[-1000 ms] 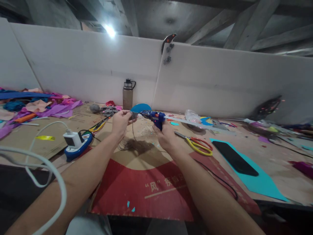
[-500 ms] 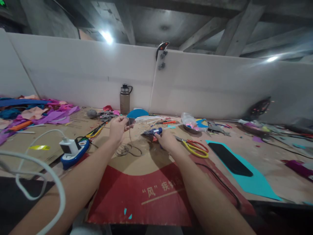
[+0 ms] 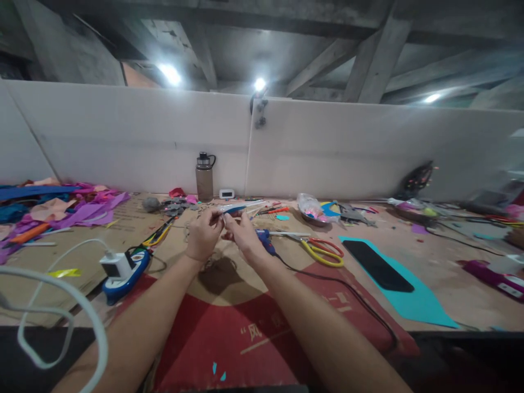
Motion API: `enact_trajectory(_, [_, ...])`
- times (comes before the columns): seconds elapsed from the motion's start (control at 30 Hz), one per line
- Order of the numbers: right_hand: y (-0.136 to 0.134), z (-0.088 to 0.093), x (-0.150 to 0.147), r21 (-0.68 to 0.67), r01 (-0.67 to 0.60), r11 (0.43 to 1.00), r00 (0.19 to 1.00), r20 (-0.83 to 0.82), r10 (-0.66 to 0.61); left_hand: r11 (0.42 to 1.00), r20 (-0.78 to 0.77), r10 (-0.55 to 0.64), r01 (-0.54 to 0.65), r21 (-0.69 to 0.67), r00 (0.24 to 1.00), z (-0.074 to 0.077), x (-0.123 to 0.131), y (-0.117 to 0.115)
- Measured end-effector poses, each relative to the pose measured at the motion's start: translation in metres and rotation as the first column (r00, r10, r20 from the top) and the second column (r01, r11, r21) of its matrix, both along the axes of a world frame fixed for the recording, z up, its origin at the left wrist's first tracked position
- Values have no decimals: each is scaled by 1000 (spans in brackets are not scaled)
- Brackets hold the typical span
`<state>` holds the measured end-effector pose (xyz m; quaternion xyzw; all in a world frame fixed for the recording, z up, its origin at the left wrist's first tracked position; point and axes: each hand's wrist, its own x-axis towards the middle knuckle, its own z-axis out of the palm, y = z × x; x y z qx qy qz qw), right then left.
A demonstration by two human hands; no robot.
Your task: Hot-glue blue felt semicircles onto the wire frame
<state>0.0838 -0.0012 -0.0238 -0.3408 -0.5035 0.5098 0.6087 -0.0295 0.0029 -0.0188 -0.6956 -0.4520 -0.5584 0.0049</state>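
My left hand (image 3: pixel 203 236) and my right hand (image 3: pixel 244 236) meet above the cardboard, fingers pinched together. Between them is a blue sheet piece (image 3: pixel 235 209), seen nearly edge-on and partly hidden by my fingers. My left hand grips it from the left, my right hand from the right. Loops of thin cord (image 3: pixel 219 264) lie in shadow below my hands. A blue glue gun (image 3: pixel 265 240) lies just right of my right wrist, its black cable trailing toward the front right. Scissors (image 3: pixel 323 252) with red and yellow handles rest beyond it.
A black phone (image 3: pixel 379 266) lies on a turquoise sheet (image 3: pixel 429 308) at right. The blue-and-white power strip (image 3: pixel 125 275) with a charger stands left, its white cable looping near my left arm. A bottle (image 3: pixel 204 180) stands by the partition. Colourful scraps (image 3: pixel 82 210) pile up far left.
My right hand has let go of the glue gun, which now lies on the table, and has moved left to the blue piece. The blue piece has tilted to nearly edge-on.
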Motion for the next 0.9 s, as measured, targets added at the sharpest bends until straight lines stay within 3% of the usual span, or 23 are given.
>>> enact_trajectory(0.07, [0, 1, 4, 40, 94, 995, 990, 100, -98, 998, 117, -28, 34, -45, 993, 1, 1, 1])
enact_trajectory(0.13, [-2, 2, 9, 119, 161, 980, 970, 165, -180, 975, 322, -134, 183, -129, 937, 2, 5, 2])
enact_trajectory(0.27, [-7, 7, 13, 210, 246, 946, 931, 221, -291, 845, 720, -254, 511, -160, 645, 3, 13, 2])
enact_trajectory(0.33, [-9, 9, 14, 222, 276, 935, 915, 236, -326, 784, 810, -262, 606, -139, 525, 4, 15, 2])
enact_trajectory(0.4, [-10, 8, 15, 224, 290, 930, 906, 249, -342, 749, 851, -249, 649, -133, 462, 5, 16, 1])
enact_trajectory(0.7, [-13, 1, 25, 237, 342, 909, 888, 235, -396, 700, 869, -278, 706, -109, 410, 7, 23, -7])
enact_trajectory(0.9, [-17, 2, 31, 255, 341, 905, 876, 263, -405, 699, 885, -240, 704, -128, 400, 11, 23, -11])
